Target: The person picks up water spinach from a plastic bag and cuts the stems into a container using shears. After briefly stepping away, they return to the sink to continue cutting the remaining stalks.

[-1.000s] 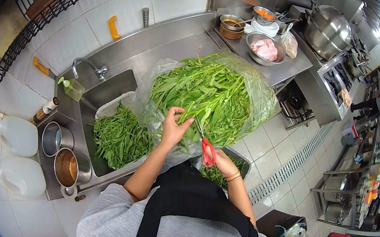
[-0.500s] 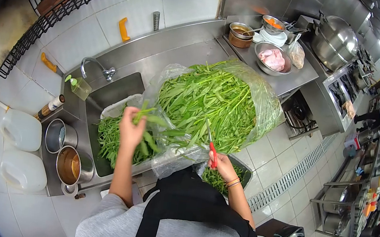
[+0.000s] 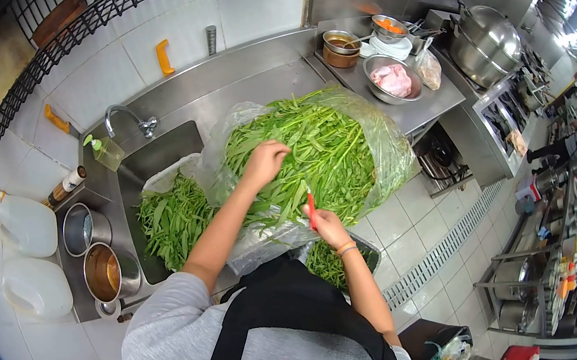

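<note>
A big heap of long-leaved greens (image 3: 330, 142), like water spinach, lies in an open clear plastic bag (image 3: 395, 147) on the steel counter. Over the heap's left side is my left hand (image 3: 265, 164), its fingers curled together against the leaves; whether a stem is between them I cannot make out. My right hand (image 3: 328, 227) grips red-handled scissors (image 3: 311, 208) at the heap's front edge, blades pointing into the leaves. More cut greens (image 3: 177, 220) fill a white container (image 3: 161, 181) in the sink. Below my right hand, a dark bin (image 3: 374, 258) holds shorter green pieces (image 3: 327, 261).
Left of the sink (image 3: 161, 152) are a tap (image 3: 129, 119), a soap bottle (image 3: 108, 153), metal pots (image 3: 101, 272) and plastic jugs (image 3: 34, 285). Raw meat sits in a steel bowl (image 3: 391, 91) at the back right. A black trash bin (image 3: 427, 344) stands on the floor.
My left hand has moved right, from above the sink to the heap, and the sprig it held is gone from it. The scissors stay in my right hand, tilted slightly differently. The view has shifted slightly.
</note>
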`<state>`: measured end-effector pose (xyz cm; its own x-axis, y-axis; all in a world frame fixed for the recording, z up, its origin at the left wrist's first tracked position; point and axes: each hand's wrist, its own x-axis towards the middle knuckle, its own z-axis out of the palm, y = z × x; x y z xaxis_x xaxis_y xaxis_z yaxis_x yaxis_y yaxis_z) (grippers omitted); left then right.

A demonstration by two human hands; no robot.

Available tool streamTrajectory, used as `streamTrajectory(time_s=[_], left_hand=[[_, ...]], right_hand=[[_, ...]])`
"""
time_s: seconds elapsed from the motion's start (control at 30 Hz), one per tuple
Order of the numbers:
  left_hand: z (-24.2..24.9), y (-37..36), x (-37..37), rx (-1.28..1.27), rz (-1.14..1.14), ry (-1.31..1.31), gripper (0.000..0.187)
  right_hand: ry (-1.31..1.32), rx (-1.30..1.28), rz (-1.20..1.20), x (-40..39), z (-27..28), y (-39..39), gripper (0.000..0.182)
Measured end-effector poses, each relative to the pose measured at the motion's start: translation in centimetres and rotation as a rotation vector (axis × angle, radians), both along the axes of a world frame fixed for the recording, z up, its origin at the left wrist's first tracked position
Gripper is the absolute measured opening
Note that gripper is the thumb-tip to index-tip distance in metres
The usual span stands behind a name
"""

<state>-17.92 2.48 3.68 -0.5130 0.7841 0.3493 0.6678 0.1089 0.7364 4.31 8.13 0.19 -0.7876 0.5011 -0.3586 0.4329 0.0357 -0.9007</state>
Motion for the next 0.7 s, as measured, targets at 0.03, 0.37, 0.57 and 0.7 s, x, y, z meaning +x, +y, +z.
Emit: streamTrajectory(time_s=[0.03, 0.37, 0.57, 0.7], left_hand=[[-1.7, 2.1, 0.1, 0.084, -0.058, 0.011, 0.013], [0.2, 2.4, 3.9, -0.026, 0.130, 0.233, 0.016], [1.4, -1.2, 6.7, -0.030, 0.019, 0.033, 0.020], [0.6, -2.4, 7.0, -0.026, 0.040, 0.085, 0.019]], right_hand=[[-0.148, 0.104, 0.015, -0.1, 0.7, 0.2, 0.068], [-0.056, -0.101, -0.138, 5.4, 1.3, -1.1, 0.061], [0.138, -0.338, -0.082, 4.6, 3.8, -0.8, 0.058], [0.093, -0.316, -0.053, 3.7, 3.6, -0.4, 0.058]])
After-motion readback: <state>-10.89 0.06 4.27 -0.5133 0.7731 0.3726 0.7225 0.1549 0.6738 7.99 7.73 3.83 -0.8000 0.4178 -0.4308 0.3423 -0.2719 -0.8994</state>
